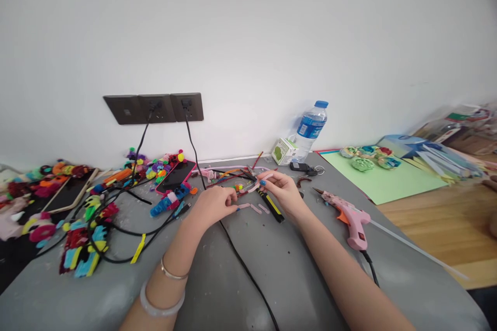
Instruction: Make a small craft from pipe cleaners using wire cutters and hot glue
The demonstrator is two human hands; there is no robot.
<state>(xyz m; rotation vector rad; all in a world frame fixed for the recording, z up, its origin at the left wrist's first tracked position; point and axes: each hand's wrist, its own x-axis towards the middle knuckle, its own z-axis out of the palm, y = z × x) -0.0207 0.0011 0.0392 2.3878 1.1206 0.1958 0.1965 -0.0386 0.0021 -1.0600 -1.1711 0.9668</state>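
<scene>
My right hand (282, 192) pinches a pale pink pipe cleaner (255, 186) between thumb and fingers, just above the grey table. Fingers curled, my left hand (215, 202) rests low at the tabletop; what its fingertips hold, if anything, is hidden. By those fingertips lie several short pink pipe cleaner pieces (254, 209). Pliers with black and yellow handles (274, 207) lie partly beneath my right hand. Behind both hands, loose coloured pipe cleaners (223, 173) are strewn about.
A pink glue gun (351, 217) with a glue stick lies at right. Behind stand a water bottle (311, 126) and small box (284, 151); keys (305, 168) lie near. Left are a phone (175, 176), fuzzy figures (83, 248) and black cables (248, 271). Green paper (375, 181) bears paper flowers.
</scene>
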